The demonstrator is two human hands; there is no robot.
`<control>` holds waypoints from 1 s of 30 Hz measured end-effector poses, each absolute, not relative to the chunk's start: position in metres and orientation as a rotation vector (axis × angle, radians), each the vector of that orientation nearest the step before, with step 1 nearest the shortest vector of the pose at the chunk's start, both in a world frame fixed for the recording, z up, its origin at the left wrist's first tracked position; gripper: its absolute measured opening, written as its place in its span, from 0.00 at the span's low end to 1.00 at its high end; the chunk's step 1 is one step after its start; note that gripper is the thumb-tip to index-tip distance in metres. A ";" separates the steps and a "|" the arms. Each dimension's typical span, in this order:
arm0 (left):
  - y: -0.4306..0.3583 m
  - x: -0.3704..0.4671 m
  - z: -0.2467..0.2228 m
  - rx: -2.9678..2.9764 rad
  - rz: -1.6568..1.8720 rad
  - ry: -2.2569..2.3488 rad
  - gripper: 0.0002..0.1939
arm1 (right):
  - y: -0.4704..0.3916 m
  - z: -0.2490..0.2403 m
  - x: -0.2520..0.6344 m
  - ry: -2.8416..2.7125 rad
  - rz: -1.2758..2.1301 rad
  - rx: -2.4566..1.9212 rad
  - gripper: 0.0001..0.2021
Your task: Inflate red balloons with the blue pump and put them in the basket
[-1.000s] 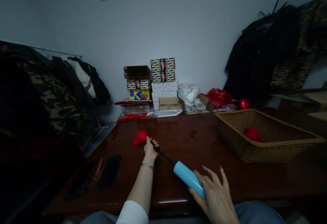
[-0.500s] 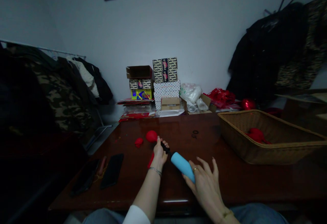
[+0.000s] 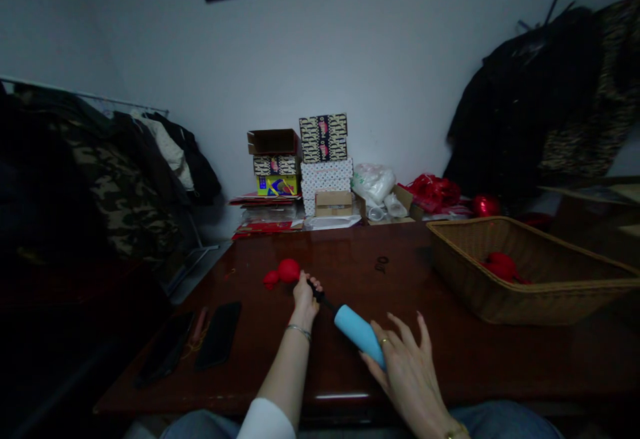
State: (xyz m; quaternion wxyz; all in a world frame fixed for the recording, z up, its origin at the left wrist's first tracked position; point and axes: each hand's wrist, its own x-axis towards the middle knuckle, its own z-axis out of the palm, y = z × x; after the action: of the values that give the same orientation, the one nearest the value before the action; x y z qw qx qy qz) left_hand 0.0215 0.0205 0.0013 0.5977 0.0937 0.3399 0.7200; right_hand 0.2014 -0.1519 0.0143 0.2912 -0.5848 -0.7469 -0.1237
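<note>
A light blue balloon pump [image 3: 360, 333] is held slantwise above the table between my two hands. My left hand [image 3: 305, 295] is closed around its black end and the neck of a small, partly filled red balloon [image 3: 289, 270]. A dark rod shows between that black end and the blue barrel. My right hand [image 3: 407, 362] grips the lower barrel between thumb and forefinger, its other fingers spread. Just left of the balloon lies a crumpled red piece [image 3: 271, 279], perhaps another balloon; whether they touch I cannot tell.
A wicker basket [image 3: 530, 305] with red items [image 3: 501, 267] inside stands at the right. Small dark rings [image 3: 382, 263] lie mid-table. A black phone-like slab [image 3: 219, 334] rests at the left. Stacked boxes [image 3: 326, 182] and a plastic bag [image 3: 374, 182] line the back edge.
My left hand and the red balloon have shifted left, toward the crumpled red piece. My right hand has moved slightly down and right with the barrel, and more of the rod shows.
</note>
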 end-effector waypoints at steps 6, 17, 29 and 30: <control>0.029 0.005 0.008 0.224 1.682 0.784 0.13 | -0.170 0.008 0.226 -2.037 -0.457 -1.457 0.21; 0.013 0.027 0.004 0.270 1.611 0.798 0.13 | -0.160 0.016 0.203 -1.943 -0.350 -1.547 0.17; 0.004 0.037 -0.006 0.256 1.625 0.894 0.13 | -0.134 0.017 0.171 -1.973 -0.303 -1.637 0.18; 0.006 0.036 -0.005 0.255 1.629 0.900 0.13 | -0.135 0.016 0.172 -1.971 -0.297 -1.629 0.18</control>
State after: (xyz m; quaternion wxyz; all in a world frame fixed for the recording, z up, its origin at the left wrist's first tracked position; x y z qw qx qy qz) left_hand 0.0355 0.0056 -0.0051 0.5904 0.1094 0.3869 0.6999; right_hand 0.1718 -0.1354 0.0161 0.2800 -0.6074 -0.7352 -0.1106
